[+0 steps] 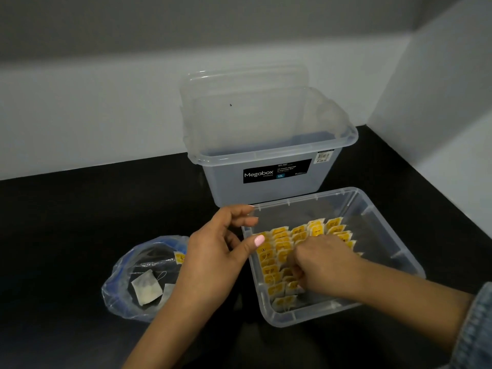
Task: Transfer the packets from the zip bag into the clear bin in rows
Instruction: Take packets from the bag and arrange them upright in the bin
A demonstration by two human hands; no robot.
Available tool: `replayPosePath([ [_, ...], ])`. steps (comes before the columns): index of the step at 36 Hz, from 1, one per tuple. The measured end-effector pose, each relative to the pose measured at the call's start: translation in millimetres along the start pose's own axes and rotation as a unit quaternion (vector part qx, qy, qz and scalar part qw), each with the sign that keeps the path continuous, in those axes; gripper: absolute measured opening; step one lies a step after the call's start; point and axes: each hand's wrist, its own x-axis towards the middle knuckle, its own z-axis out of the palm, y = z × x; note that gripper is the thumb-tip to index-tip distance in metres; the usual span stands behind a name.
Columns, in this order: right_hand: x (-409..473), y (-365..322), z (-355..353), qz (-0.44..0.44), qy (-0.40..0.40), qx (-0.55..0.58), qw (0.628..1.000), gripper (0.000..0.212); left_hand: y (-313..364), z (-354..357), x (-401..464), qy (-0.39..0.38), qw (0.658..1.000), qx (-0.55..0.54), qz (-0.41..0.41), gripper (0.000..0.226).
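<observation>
A shallow clear bin sits on the black counter at right, holding several rows of yellow-tagged tea packets. My right hand is inside the bin, fingers curled down onto the packets in the middle rows; whether it pinches one is hidden. My left hand hovers over the bin's left rim, fingers apart and holding nothing. To the left lies the open zip bag with a white packet and a yellow-tagged packet inside.
A taller clear Megabox storage box stands behind the bin, with a clear lid propped against the white wall. The wall corner rises at right. Black counter spreads to the left and front.
</observation>
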Motion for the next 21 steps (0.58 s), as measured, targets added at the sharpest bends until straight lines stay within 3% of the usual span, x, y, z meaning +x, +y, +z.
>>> replayPosePath([
  [13,-4.8,-7.4,-31.6,0.062,0.022,0.102,0.993,0.015,-17.8,-63.2,-3.5,0.086,0.994,0.053,-0.039,0.035],
  [21,2.1,-44.8,-70.5,0.073,0.081,0.178,0.978,0.016,-43.5,-112.6,-14.8,0.106,0.976,0.178,-0.058,0.029],
])
